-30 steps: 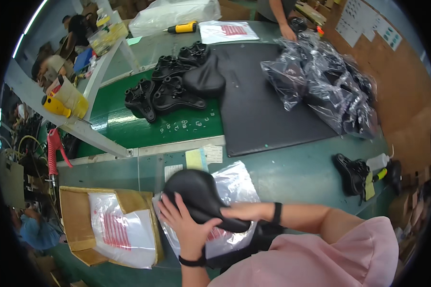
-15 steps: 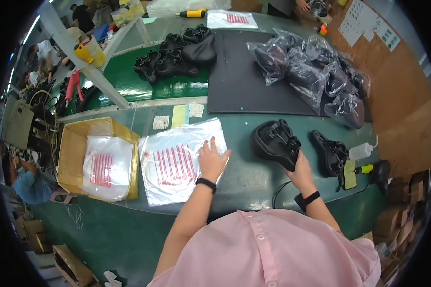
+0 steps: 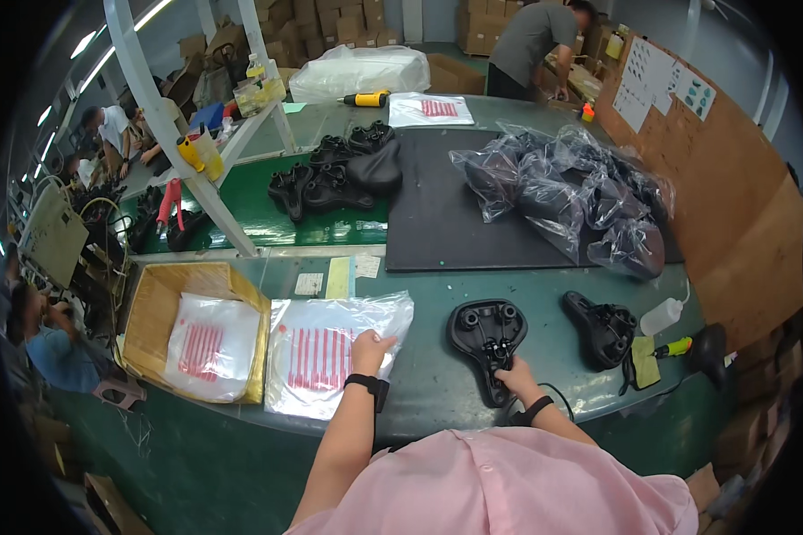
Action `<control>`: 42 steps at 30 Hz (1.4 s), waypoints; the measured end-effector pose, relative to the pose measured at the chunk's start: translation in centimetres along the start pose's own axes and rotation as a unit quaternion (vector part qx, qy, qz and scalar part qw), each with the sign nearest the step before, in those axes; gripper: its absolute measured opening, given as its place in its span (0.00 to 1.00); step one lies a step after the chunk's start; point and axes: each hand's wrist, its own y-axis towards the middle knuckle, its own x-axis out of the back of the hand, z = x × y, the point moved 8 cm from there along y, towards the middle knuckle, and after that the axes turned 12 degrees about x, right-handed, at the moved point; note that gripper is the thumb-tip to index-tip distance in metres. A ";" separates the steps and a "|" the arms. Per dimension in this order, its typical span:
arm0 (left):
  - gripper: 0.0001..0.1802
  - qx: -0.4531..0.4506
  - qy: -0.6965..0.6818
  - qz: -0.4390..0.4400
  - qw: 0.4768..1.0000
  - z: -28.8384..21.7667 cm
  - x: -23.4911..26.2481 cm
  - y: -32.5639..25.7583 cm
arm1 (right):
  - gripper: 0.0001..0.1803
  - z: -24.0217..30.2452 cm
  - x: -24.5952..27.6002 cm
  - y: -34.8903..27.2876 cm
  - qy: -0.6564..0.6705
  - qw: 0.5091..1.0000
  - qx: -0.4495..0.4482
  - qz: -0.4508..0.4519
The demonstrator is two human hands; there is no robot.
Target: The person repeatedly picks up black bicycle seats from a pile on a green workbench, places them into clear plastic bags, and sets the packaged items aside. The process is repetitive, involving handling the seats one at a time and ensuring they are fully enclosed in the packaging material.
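A black bicycle saddle (image 3: 484, 334) lies underside up on the green bench, its rails and springs showing. My right hand (image 3: 517, 378) grips it by the narrow nose, which points toward me. To the left, a stack of clear plastic bags (image 3: 317, 392) with red print lies flat. Over its right part, my left hand (image 3: 371, 351) is closed with curled fingers, pinching the top bag. A second black saddle (image 3: 600, 328) rests upturned farther right, apart from both hands.
A yellow-lined box (image 3: 152, 303) of printed bags stands at left. Behind are bagged saddles (image 3: 567, 192) on a black mat (image 3: 428, 223) and several bare saddles (image 3: 335, 178). At right are a squeeze bottle (image 3: 662, 315), a cloth (image 3: 642, 364) and a wooden board (image 3: 714, 196).
My left hand has gone from spread fingers on the bags to a closed grip. The saddle in my right hand has turned, its nose now toward me. The head view has tilted up.
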 end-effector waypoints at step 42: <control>0.12 0.089 -0.202 0.028 0.975 6.3 9.1 -2.6 | 0.34 21.8 -11.0 3.7 0.021 0.941 0.293 0.170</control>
